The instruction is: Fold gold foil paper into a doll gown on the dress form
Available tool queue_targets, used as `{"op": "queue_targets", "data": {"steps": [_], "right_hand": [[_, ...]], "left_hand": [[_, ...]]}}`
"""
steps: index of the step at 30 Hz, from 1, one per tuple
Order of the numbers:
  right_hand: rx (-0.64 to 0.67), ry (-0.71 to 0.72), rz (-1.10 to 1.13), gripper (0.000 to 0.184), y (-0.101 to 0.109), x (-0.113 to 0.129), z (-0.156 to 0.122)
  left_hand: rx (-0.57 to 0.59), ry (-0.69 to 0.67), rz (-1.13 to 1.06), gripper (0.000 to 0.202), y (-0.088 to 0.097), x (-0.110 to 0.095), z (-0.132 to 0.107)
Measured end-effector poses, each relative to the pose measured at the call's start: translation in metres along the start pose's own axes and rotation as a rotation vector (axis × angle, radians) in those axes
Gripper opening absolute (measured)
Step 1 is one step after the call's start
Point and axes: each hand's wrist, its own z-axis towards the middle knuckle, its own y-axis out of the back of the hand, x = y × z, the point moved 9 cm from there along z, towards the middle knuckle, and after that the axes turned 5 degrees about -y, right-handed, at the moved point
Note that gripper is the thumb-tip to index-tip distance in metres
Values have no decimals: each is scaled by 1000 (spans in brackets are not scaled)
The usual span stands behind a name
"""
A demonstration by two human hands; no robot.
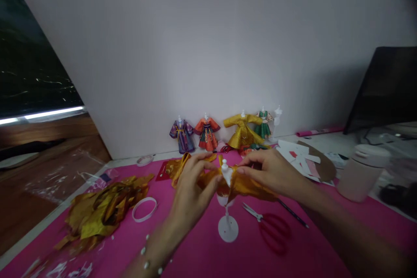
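A small white mannequin stand (227, 227) stands on the pink mat (202, 247), and a gold paper garment (250, 186) is draped round its top. My left hand (192, 184) pinches the garment's left side, fingers closed on the gold paper. My right hand (272, 171) grips the right side near the mannequin's neck. More gold paper (177, 167) shows behind my left hand.
A heap of gold paper scraps (100, 210) and a white tape ring (144, 209) lie at the left. Red scissors (270, 226) and a pencil (293, 213) lie right of the stand. Several dressed mini mannequins (208, 132) line the wall. White cup (360, 173), paper pieces (302, 156), dark monitor (384, 91) at right.
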Motion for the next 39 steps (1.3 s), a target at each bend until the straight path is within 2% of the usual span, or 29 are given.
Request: {"op": "queue_targets", "data": {"steps": [2, 6, 10, 16, 21, 28, 39], "right_hand": [[-5, -4, 8, 18, 0, -1, 0], [4, -3, 18, 19, 0, 0, -1], [3, -1, 14, 19, 2, 4, -2], [7, 4, 8, 23, 3, 6, -1], [7, 0, 23, 24, 2, 4, -1], [-23, 20, 35, 19, 1, 2, -2], [-23, 46, 7, 13, -10, 6, 0]], "left_hand": [[-78, -38, 102, 9, 0, -13, -9], [-132, -82, 245, 10, -12, -31, -23], [-179, -94, 372, 5, -20, -33, -28], [-229, -83, 456, 8, -23, -34, -27], [-247, -62, 451, 7, -24, -32, -25], [-251, 16, 286, 11, -23, -22, -27], [-305, -1, 345, 12, -21, -21, -35]]}}
